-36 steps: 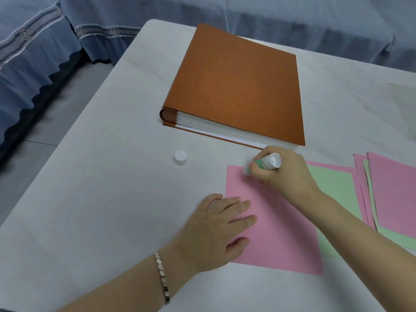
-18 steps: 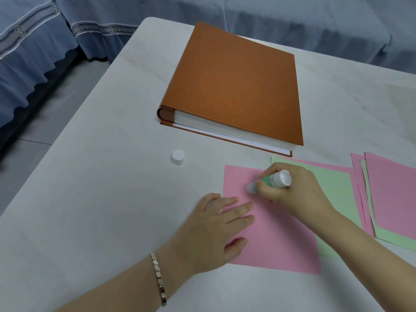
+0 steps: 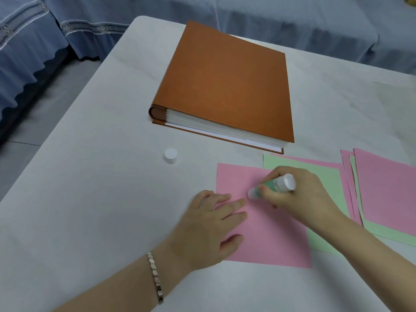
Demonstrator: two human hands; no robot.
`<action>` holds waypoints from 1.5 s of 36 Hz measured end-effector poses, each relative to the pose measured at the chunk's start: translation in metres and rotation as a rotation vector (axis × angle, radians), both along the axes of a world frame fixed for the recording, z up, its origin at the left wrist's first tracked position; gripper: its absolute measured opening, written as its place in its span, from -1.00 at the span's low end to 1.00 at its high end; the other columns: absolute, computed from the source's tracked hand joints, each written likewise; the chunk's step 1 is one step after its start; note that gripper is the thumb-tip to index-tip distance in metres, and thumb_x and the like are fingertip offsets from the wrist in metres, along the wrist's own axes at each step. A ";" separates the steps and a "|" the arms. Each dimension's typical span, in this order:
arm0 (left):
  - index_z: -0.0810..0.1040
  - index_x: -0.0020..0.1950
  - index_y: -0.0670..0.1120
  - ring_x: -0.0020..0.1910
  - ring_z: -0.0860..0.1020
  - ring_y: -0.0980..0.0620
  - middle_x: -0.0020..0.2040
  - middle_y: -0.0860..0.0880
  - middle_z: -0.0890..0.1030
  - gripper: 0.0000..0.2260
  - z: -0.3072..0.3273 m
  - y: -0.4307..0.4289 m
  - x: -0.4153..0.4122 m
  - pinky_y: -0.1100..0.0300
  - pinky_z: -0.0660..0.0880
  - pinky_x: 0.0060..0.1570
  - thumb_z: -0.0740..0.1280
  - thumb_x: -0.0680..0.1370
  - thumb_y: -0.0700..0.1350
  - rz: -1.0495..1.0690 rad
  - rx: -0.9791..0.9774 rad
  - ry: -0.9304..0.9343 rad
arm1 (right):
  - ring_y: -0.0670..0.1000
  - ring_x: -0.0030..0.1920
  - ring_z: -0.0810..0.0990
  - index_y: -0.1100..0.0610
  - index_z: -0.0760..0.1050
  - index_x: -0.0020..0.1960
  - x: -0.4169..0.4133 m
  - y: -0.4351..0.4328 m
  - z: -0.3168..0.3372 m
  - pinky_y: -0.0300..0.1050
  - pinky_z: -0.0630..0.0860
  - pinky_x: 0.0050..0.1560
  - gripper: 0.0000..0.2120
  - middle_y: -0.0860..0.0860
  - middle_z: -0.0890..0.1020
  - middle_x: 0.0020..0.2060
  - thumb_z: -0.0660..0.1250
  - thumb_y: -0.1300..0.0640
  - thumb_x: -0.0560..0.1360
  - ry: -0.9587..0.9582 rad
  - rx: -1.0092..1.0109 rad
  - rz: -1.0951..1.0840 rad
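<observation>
A pink sheet of paper (image 3: pixel 270 239) lies flat on the white table (image 3: pixel 94 210) in front of me. My left hand (image 3: pixel 209 228) presses its left edge with straight fingers. My right hand (image 3: pixel 299 194) grips a green and white glue stick (image 3: pixel 273 186), its tip touching the pink sheet near the middle of its upper half. The stick's white cap (image 3: pixel 170 156) stands alone on the table to the left.
A thick closed album with a brown cover (image 3: pixel 227 86) lies beyond the sheet. A green sheet (image 3: pixel 324 174) lies under the pink one. More pink and green sheets (image 3: pixel 387 194) are stacked at the right. Blue fabric-covered furniture (image 3: pixel 27 52) surrounds the table.
My right hand has drawn the glue stick from the sheet's top edge down toward me and the middle of the sheet. The left hand has stayed pressing the paper.
</observation>
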State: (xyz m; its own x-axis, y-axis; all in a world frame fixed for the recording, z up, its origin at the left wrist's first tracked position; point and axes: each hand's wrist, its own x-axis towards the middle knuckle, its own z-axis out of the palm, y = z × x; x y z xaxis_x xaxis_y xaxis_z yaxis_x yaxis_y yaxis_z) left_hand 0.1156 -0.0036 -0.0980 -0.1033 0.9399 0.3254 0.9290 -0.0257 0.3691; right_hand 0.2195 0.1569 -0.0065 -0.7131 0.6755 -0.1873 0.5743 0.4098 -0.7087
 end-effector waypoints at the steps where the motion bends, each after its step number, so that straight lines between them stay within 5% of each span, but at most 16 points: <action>1: 0.62 0.12 0.01 0.17 0.52 -0.04 0.25 0.08 0.55 -0.69 0.000 0.000 0.000 0.02 0.29 0.23 0.25 0.48 0.09 -0.002 -0.001 0.007 | -0.18 -0.45 0.49 0.08 0.58 -0.36 0.004 -0.002 -0.002 -0.39 0.34 -0.43 -0.89 -0.15 0.58 -0.49 0.49 0.11 0.28 -0.006 -0.012 0.006; 16: 0.62 0.11 0.00 0.15 0.53 -0.04 0.26 0.06 0.55 -0.69 0.000 0.002 0.001 0.01 0.30 0.22 0.26 0.47 0.08 -0.006 0.014 0.059 | -0.14 -0.42 0.49 0.10 0.56 -0.27 -0.027 0.019 -0.022 -0.37 0.36 -0.41 -0.90 -0.26 0.55 -0.49 0.46 0.12 0.33 0.096 0.073 -0.080; 19: 0.62 0.13 0.02 0.14 0.50 -0.06 0.23 0.02 0.57 -0.70 0.000 0.003 0.002 -0.04 0.31 0.22 0.26 0.47 0.06 -0.017 0.029 0.073 | -0.07 -0.38 0.52 0.08 0.56 -0.26 -0.027 0.021 -0.020 -0.24 0.41 -0.33 -0.93 -0.15 0.55 -0.50 0.44 0.12 0.35 0.135 0.106 -0.156; 30: 0.53 0.29 -0.04 0.32 0.41 0.00 0.35 0.01 0.47 -0.64 0.001 0.005 -0.001 0.08 0.25 0.31 0.15 0.54 -0.04 -0.151 -0.083 0.049 | -0.21 -0.42 0.50 0.04 0.56 -0.36 0.012 0.004 -0.011 -0.39 0.35 -0.41 -0.87 -0.23 0.57 -0.51 0.49 0.11 0.29 0.036 0.003 -0.062; 41: 0.59 0.17 -0.06 0.25 0.46 -0.01 0.30 0.03 0.52 -0.68 0.005 0.010 0.002 0.08 0.32 0.24 0.18 0.49 -0.08 -0.124 -0.071 -0.014 | -0.07 -0.40 0.53 0.05 0.52 -0.31 -0.018 0.025 -0.023 -0.19 0.40 -0.37 -0.88 -0.17 0.55 -0.52 0.46 0.11 0.32 0.105 0.088 -0.152; 54: 0.59 0.19 0.00 0.33 0.42 0.00 0.27 0.01 0.54 -0.70 -0.001 0.013 0.005 0.06 0.25 0.33 0.19 0.54 0.01 -0.123 -0.046 0.017 | -0.19 -0.45 0.52 0.05 0.56 -0.35 0.027 0.006 -0.015 -0.41 0.34 -0.44 -0.85 -0.22 0.58 -0.49 0.54 0.09 0.27 0.026 -0.015 -0.119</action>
State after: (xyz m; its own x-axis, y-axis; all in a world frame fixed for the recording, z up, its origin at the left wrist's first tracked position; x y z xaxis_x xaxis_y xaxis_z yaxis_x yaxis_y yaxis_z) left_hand 0.1205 0.0096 -0.0989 0.0191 0.9591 0.2824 0.9259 -0.1236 0.3570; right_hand 0.2461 0.1626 -0.0211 -0.6328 0.7530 -0.1805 0.5998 0.3293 -0.7293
